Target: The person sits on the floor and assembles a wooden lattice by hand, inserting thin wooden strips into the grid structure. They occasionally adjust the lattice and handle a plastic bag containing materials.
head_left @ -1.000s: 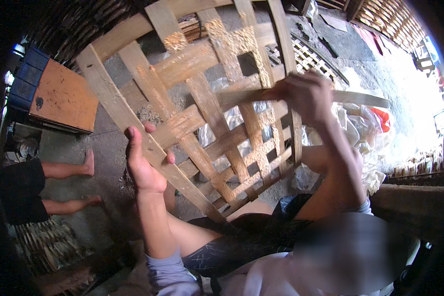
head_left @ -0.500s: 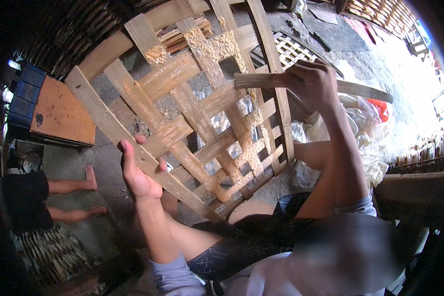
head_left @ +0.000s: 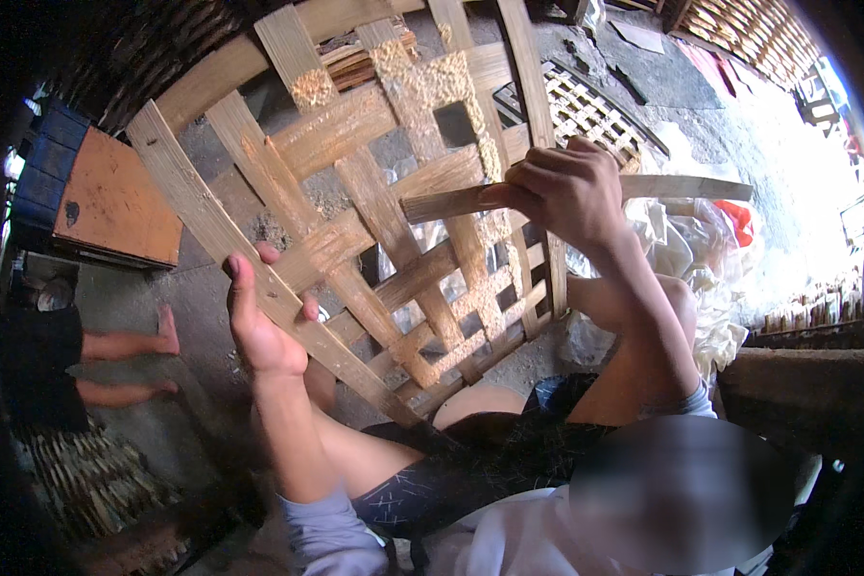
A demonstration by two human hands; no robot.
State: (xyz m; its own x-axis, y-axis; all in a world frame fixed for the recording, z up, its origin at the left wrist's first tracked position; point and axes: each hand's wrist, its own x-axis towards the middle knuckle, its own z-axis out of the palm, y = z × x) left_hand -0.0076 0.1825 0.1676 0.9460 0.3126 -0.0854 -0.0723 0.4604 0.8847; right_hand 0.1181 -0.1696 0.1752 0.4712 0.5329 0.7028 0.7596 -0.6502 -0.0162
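A large woven lattice panel (head_left: 341,130) of flat wooden slats tilts up in front of me, above my lap. Pale, crumbly material (head_left: 446,77) is stuck in patches over several of its crossings. Its left edge slat is gripped by my left hand (head_left: 271,336), with the thumb on the near side and some fingertips showing past the slat. Higher up on the right, my right hand (head_left: 576,197) is closed around a separate wooden strip (head_left: 686,188). That strip lies nearly level across the panel's right side; whether it touches the panel I cannot tell.
To the left stands a box with an orange-brown panel (head_left: 125,206), and below it another person's bare legs (head_left: 130,346). Beyond my right hand lies a smaller lattice piece (head_left: 586,108). Crumpled clear plastic (head_left: 677,240) is heaped on the right. Bundled wood (head_left: 370,62) shows behind the panel.
My right hand has moved down and to the left with the strip, whose left end now sits lower over the lattice. My left hand keeps its grip on the panel.
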